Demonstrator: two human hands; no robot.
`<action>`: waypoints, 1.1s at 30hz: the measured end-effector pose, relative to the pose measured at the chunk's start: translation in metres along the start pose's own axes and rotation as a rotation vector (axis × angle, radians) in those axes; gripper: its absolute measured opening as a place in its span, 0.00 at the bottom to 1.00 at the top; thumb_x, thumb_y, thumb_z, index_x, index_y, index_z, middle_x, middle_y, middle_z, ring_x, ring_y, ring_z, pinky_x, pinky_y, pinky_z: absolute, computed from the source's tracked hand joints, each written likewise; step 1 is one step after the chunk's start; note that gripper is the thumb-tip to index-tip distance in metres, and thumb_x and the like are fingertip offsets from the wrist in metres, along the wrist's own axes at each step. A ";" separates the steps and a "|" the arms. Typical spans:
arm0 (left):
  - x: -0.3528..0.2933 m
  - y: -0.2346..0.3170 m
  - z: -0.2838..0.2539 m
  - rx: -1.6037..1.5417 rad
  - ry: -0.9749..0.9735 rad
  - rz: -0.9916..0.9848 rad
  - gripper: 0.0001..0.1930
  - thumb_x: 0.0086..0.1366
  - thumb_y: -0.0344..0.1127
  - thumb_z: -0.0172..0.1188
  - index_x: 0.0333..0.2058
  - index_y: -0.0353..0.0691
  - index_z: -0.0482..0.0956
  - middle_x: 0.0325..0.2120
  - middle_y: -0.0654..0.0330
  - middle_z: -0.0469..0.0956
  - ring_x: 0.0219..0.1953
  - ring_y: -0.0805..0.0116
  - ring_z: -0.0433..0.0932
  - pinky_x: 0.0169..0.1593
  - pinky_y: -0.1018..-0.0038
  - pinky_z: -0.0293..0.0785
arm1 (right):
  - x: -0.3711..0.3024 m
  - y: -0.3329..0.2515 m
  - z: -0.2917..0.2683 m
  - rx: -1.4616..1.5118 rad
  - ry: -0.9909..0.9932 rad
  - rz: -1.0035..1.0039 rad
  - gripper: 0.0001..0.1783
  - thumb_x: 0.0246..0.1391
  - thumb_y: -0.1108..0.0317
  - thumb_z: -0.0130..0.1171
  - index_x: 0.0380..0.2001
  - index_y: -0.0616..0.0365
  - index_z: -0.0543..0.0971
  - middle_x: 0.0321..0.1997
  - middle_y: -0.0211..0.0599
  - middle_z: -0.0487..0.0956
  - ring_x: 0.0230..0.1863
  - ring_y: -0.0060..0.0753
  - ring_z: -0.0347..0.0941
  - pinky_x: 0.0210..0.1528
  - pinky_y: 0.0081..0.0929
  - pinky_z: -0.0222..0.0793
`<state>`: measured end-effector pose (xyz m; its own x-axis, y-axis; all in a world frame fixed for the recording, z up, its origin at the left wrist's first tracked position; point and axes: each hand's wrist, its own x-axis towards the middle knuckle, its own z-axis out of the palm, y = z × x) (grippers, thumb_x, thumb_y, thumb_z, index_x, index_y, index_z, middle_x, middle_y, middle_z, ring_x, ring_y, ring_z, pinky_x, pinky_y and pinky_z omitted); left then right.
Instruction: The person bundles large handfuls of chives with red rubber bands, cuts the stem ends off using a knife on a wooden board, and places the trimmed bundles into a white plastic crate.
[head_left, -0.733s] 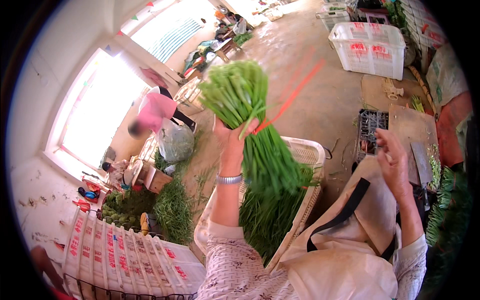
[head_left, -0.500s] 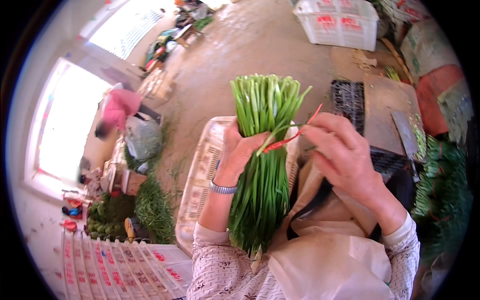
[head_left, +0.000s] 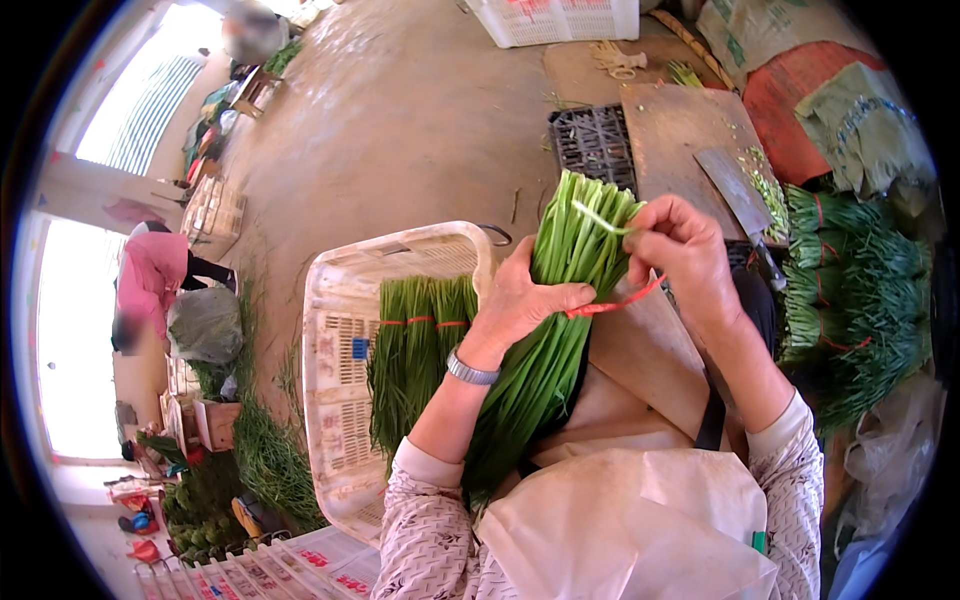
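A thick bunch of garlic chives (head_left: 535, 350) lies slanted across my lap, cut pale ends at the top. My left hand (head_left: 525, 300) is closed around it, thumb pressed across the stalks. Round the bunch, under that thumb, runs a red tie (head_left: 615, 302), its loose end reaching toward my right hand. The fingers of my right hand (head_left: 680, 250) are closed in a pinch on a single loose chive stalk (head_left: 598, 216), its whitish end pointing left over the bunch.
A white plastic basket (head_left: 310, 400) at my left holds several tied chive bunches (head_left: 420, 350). On the right are a board (head_left: 660, 120) with a cleaver (head_left: 735, 190), a black crate (head_left: 592, 140) and stacked tied chives (head_left: 850, 290). Far left, a person in pink (head_left: 155, 280) bends over.
The view has turned right, and the bunch has tilted, its cut ends now toward the right. My right hand has come closer to the cut ends; the red tie now lies across the bunch.
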<state>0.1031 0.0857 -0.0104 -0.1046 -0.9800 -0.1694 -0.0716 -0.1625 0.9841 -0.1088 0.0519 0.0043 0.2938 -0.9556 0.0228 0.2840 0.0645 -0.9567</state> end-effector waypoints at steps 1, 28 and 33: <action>0.001 -0.004 -0.004 0.031 -0.028 -0.026 0.39 0.46 0.43 0.78 0.52 0.28 0.69 0.40 0.55 0.80 0.41 0.71 0.79 0.47 0.74 0.75 | 0.001 0.001 -0.007 0.103 0.033 0.022 0.01 0.54 0.79 0.56 0.31 0.62 0.75 0.26 0.30 0.77 0.22 0.20 0.74 0.24 0.20 0.70; 0.015 0.003 0.016 0.356 -0.016 0.047 0.45 0.48 0.52 0.75 0.54 0.24 0.67 0.42 0.47 0.80 0.45 0.63 0.80 0.50 0.69 0.74 | 0.012 -0.020 -0.047 -0.284 0.118 -0.025 0.06 0.58 0.70 0.57 0.29 0.59 0.78 0.20 0.26 0.76 0.16 0.11 0.67 0.16 0.12 0.63; 0.014 0.004 0.017 0.397 -0.035 0.085 0.47 0.53 0.61 0.68 0.57 0.25 0.65 0.43 0.47 0.80 0.46 0.62 0.80 0.51 0.69 0.73 | 0.036 -0.034 -0.137 -0.227 0.392 -0.253 0.05 0.58 0.70 0.58 0.33 0.59 0.81 0.22 0.28 0.78 0.19 0.17 0.72 0.21 0.17 0.68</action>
<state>0.0847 0.0736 -0.0095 -0.1597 -0.9824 -0.0973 -0.4377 -0.0178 0.8990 -0.2327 -0.0239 -0.0025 -0.1345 -0.9721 0.1924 0.0844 -0.2047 -0.9752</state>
